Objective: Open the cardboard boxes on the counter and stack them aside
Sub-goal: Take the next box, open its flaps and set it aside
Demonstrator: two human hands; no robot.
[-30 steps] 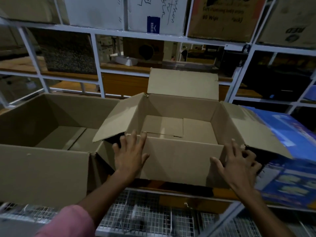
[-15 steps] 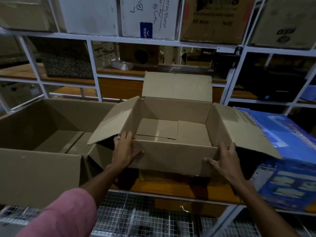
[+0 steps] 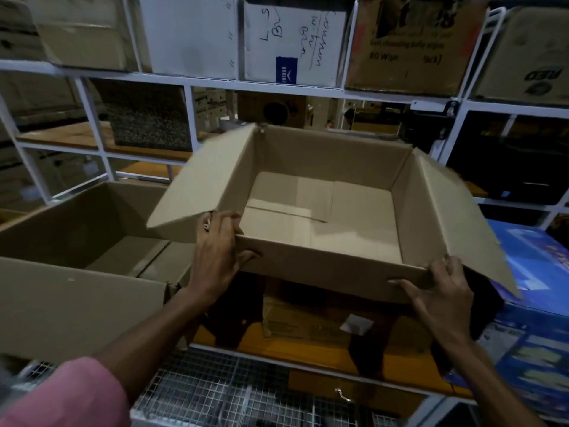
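Open cardboard box [image 3: 323,229], formerly resting on the worktop [image 3: 308,355], now lifted clear and tilted; left hand [image 3: 215,257] and right hand [image 3: 440,300] now grip its near corners.

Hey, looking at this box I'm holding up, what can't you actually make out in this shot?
- Underside of the held box: head view, faces away from the camera.
- Left hand fingertips: behind the box's left flap.
- Right hand fingertips: curled round the box's corner.
- Flat carton label beneath: too dark and blurred to read.
- Large open box: left end cut off by the frame edge.
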